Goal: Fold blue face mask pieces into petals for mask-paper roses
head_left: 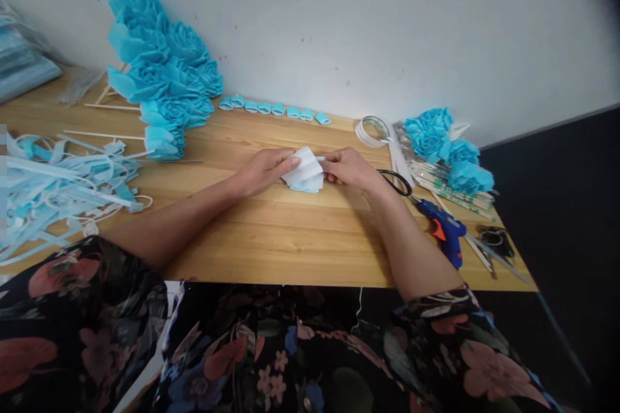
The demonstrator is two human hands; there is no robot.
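Observation:
Over the middle of the wooden table, my left hand (268,169) pinches the left side of a small stack of pale blue and white fabric pieces (305,171), thumb on top. On the other side, my right hand (349,168) is closed at the stack's right edge, where a narrow white strip shows near its fingertips. How far the right fingers grip the stack itself is partly hidden. The pieces fan out slightly at their lower edge. Behind my hands, a row of small rolled blue pieces (278,110) lies along the wall.
Blue fabric flowers (155,77) pile up at the back left, above a heap of cut strips and ear loops (58,187). At right are a tape roll (361,131), more blue flowers (462,153), a blue glue gun (448,229) with its black cable, and scissors (496,242).

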